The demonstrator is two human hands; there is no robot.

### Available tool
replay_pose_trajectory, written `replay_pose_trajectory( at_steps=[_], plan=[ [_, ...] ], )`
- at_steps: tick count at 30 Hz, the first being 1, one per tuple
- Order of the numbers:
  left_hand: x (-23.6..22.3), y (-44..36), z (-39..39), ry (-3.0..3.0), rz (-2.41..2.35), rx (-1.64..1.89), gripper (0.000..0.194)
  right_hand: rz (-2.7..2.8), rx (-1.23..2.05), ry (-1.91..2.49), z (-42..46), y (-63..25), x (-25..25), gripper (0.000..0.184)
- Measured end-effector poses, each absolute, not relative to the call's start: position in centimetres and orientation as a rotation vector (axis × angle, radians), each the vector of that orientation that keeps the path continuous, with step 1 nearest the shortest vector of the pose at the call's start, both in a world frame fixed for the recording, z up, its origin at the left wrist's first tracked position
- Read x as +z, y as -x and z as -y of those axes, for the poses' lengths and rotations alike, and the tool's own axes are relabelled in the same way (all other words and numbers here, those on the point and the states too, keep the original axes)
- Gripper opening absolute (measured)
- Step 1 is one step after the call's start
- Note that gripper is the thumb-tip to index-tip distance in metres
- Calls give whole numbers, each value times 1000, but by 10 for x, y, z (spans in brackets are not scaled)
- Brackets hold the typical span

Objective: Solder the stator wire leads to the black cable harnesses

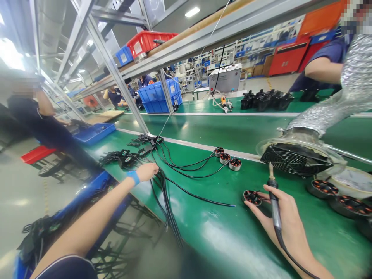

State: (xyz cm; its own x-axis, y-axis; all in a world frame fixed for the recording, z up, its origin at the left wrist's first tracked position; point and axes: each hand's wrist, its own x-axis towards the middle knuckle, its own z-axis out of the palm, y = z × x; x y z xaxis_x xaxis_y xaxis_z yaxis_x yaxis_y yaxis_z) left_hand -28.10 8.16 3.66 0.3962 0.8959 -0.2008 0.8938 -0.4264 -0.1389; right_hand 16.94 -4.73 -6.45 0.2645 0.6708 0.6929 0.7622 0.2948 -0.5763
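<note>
My right hand (286, 211) holds a soldering iron (273, 203) with its tip pointing up. Between thumb and fingers of that hand is also a small round motor stator (252, 198) with copper windings, just above the green bench. My left hand (147, 171), wearing a blue wristband (133, 178), is closed at the upper part of a bunch of black cables (165, 197); exactly which cables it grips is hidden. One cable (200, 192) stretches right, its stripped end near the stator. Further back, three stators (224, 158) lie with cables running to them.
A fume extractor (299, 159) with a foil duct (328, 99) stands at the right. Beside it are larger stators (324, 188). Black connector boxes (125, 158) lie left of my left hand. A blue bin (109, 184) of cables sits below the bench edge. Co-workers are at both sides.
</note>
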Motion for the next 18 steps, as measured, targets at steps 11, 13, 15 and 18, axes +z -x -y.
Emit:
replay_pose_trajectory(
  at_steps=[11, 13, 15, 18],
  plan=[
    [42, 252, -38, 2932, 1638, 325, 22, 1440, -22, 1418, 46, -170, -72, 69],
    [42, 240, -27, 3079, 1560, 237, 21, 1468, -5, 1427, 50, -169, -66, 66],
    [41, 227, -17, 3240, 1467, 73, 25, 1493, -1, 1429, 55, -168, -57, 62],
    [36, 206, -4, 3372, 1325, -74, 39, 1494, 6, 1402, 61, -165, -47, 58]
  ],
)
